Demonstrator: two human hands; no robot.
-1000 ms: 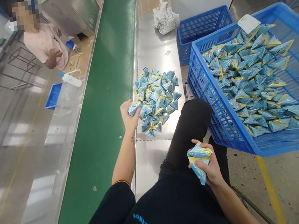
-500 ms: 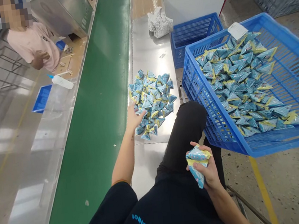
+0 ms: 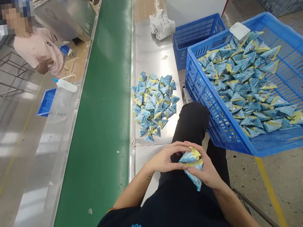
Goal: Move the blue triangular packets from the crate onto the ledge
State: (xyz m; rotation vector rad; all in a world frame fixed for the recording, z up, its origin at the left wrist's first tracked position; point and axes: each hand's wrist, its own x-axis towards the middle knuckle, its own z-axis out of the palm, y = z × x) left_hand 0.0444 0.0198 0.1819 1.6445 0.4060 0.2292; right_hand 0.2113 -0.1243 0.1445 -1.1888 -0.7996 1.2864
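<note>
A green belt point(image 3: 94, 120) ran beside the steel counter point(image 3: 151, 54); to the right stood a blue crate point(image 3: 290, 144), part-filled. A packet heap point(image 3: 154, 104) lay on the counter. The right hand point(image 3: 208, 171) gripped at least two blue packets point(image 3: 190, 156) above the lap; the left hand point(image 3: 168, 158) curved against them (its grip I couldn't tell).

1. The packets point(image 3: 195, 179) are wrapped in glossy, creased plastic film.
2. The bench point(image 3: 151, 51) is surfaced with smooth, shiny metal.
3. The belt point(image 3: 95, 127) is finished smooth, with a soft sheen.
4. The crate point(image 3: 282, 145) is made of slightly glossy plastic.
5. The bundled cloth point(image 3: 162, 26) is left matt and crumpled.
6. The trousers point(image 3: 193, 117) are cut from matt cloth.
</note>
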